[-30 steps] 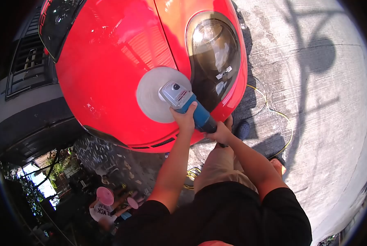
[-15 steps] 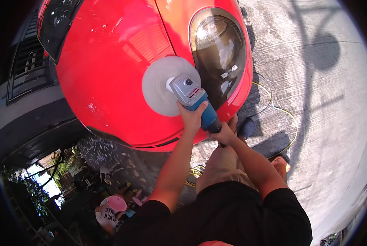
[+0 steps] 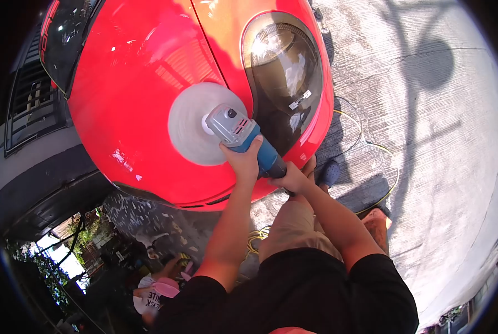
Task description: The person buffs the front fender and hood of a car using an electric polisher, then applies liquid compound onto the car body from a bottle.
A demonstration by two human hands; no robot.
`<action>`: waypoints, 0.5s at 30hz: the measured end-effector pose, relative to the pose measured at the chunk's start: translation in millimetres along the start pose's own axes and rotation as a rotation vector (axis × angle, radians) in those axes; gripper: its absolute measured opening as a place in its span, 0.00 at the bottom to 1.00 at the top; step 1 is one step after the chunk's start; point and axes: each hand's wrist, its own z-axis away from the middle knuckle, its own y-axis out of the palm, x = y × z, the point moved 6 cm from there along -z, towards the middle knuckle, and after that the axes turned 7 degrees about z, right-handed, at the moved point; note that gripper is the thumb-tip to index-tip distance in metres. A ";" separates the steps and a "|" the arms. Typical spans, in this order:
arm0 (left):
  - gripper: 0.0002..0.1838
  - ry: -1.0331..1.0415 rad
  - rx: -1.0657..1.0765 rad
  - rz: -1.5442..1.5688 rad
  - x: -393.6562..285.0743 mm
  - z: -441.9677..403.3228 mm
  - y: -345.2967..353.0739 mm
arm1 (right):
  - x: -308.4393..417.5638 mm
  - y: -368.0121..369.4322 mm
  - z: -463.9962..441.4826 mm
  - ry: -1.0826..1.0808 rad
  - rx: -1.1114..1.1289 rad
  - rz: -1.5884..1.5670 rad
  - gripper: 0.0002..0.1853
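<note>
My left hand (image 3: 244,160) grips the front of a blue and grey power polisher (image 3: 265,153), just behind its grey head. My right hand (image 3: 290,178) is wrapped round the dark rear end of the same tool. The polisher's round whitish pad (image 3: 187,133) lies against the red front of a car (image 3: 126,83) and is smeared by spinning. Just right of the pad is the car's tinted headlight (image 3: 285,61), with a small label on it.
A yellow cord (image 3: 396,167) curves over the concrete at right, near a blue clog (image 3: 330,173); more yellow cord (image 3: 254,240) lies coiled beside my leg. At lower left a person in a white shirt (image 3: 145,295) is by a pink basin (image 3: 166,287). A barred window (image 3: 32,100) is at left.
The polisher has slid a little left over the red paint, away from the headlight. The whole view has shifted slightly too. Both hands keep their hold.
</note>
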 end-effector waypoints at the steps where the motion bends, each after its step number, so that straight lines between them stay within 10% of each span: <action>1: 0.42 -0.020 0.013 0.018 -1.9 -1.5 -0.7 | -0.1 1.0 -2.7 0.003 0.002 0.064 0.21; 15: 0.41 -0.016 0.150 0.184 -18.6 -34.7 15.8 | 75.9 -31.8 5.1 0.029 -0.237 0.381 0.25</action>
